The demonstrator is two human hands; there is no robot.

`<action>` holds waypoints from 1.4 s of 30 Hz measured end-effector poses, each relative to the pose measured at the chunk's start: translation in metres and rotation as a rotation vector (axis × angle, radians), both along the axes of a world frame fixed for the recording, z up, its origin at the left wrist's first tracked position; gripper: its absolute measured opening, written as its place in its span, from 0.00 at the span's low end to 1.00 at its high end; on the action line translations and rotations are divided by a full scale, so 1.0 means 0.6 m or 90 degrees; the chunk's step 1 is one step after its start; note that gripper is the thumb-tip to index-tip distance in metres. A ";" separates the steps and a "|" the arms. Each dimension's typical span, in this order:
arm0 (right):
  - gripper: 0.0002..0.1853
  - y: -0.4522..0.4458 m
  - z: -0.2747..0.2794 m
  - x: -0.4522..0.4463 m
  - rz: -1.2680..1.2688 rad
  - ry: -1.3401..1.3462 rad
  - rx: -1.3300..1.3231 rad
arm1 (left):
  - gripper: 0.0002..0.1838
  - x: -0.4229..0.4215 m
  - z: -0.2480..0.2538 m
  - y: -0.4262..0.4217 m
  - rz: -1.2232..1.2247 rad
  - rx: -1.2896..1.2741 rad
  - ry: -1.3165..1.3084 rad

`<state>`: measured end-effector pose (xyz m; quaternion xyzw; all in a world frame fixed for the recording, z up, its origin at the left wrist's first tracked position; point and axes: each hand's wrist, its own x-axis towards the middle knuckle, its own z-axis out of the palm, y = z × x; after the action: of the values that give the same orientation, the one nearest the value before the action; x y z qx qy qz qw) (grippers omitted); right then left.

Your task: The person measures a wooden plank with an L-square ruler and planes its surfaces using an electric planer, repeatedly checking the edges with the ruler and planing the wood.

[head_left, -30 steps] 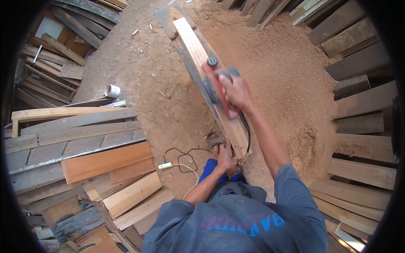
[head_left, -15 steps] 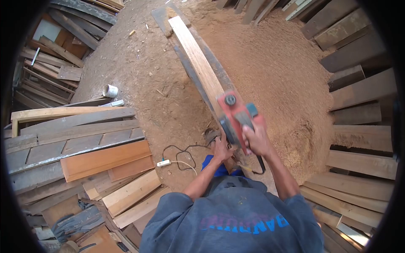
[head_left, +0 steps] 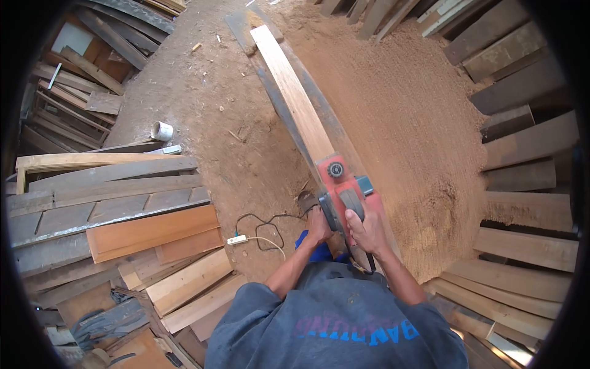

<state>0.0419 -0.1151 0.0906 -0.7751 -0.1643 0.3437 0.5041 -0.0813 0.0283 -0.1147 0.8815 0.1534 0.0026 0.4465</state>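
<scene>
A red electric planer (head_left: 350,189) with a dark front knob rests on the near part of a long, pale wooden board (head_left: 292,92). My right hand (head_left: 365,231) is wrapped round its rear handle, close to my body. On the planer's left, my left hand (head_left: 318,226) is low beside the near end of the board. Its fingers look curled, but the planer and shadow hide what they grip. Beneath the board lies a wider, dusty bench plank (head_left: 326,101), with the board's far end against a block on it. A dark cord trails from the planer's rear.
Sawdust and shavings (head_left: 424,178) cover the ground to the right. Stacked planks (head_left: 528,206) line the right side; panels and boards (head_left: 153,230) are piled on the left. A white power strip (head_left: 236,240) with cables lies near my left arm. A white bucket (head_left: 161,131) stands beyond.
The planer and my right hand have come back along the board toward my body, leaving more of its top surface showing. My left hand has shifted slightly nearer and to the left.
</scene>
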 end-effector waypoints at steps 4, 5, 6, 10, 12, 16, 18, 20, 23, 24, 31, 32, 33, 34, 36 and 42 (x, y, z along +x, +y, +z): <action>0.33 0.086 -0.005 0.056 -0.014 -0.025 0.073 | 0.64 -0.028 0.033 0.021 0.063 -0.051 0.028; 0.31 0.110 -0.007 0.070 -0.026 -0.052 0.111 | 0.64 -0.037 0.037 0.028 0.081 -0.054 0.049; 0.31 0.134 -0.010 0.086 -0.025 -0.065 0.115 | 0.64 -0.046 0.041 0.035 0.099 -0.058 0.070; 0.30 0.223 -0.025 0.147 -0.014 -0.094 0.120 | 0.62 -0.072 0.036 0.072 0.144 -0.045 0.161; 0.31 0.270 -0.031 0.177 -0.015 -0.107 0.123 | 0.60 -0.076 0.036 0.097 0.170 -0.091 0.209; 0.31 0.368 -0.044 0.238 -0.031 -0.144 0.138 | 0.55 -0.058 0.060 0.147 0.227 -0.143 0.280; 0.33 0.410 -0.045 0.268 -0.032 -0.152 0.134 | 0.53 -0.057 0.047 0.167 0.241 -0.115 0.262; 0.34 0.446 -0.033 0.293 -0.027 -0.161 0.125 | 0.52 -0.062 0.026 0.186 0.251 -0.099 0.240; 0.32 0.495 -0.045 0.329 -0.028 -0.177 0.121 | 0.51 -0.066 0.004 0.210 0.268 -0.109 0.249; 0.31 0.513 -0.042 0.340 -0.029 -0.179 0.120 | 0.51 -0.062 0.010 0.219 0.281 -0.119 0.282; 0.30 0.648 -0.027 0.436 -0.032 -0.233 0.089 | 0.52 -0.085 -0.029 0.258 0.327 -0.132 0.338; 0.30 0.667 -0.016 0.449 -0.030 -0.234 0.086 | 0.52 -0.085 -0.033 0.266 0.338 -0.133 0.348; 0.30 0.686 -0.007 0.465 -0.025 -0.230 0.069 | 0.52 -0.090 -0.036 0.270 0.347 -0.133 0.357; 0.30 0.705 -0.001 0.480 -0.019 -0.224 0.050 | 0.52 -0.093 -0.039 0.273 0.357 -0.135 0.368; 0.32 0.743 0.010 0.509 -0.015 -0.213 0.020 | 0.52 -0.097 -0.047 0.282 0.387 -0.153 0.381; 0.35 0.863 0.029 0.593 -0.026 -0.196 0.028 | 0.52 -0.133 -0.067 0.288 0.414 -0.094 0.361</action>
<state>0.3976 0.4027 0.1079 -0.8108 -0.2312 0.2064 0.4966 -0.1611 0.2009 -0.1550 0.7188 0.5392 -0.1098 0.4248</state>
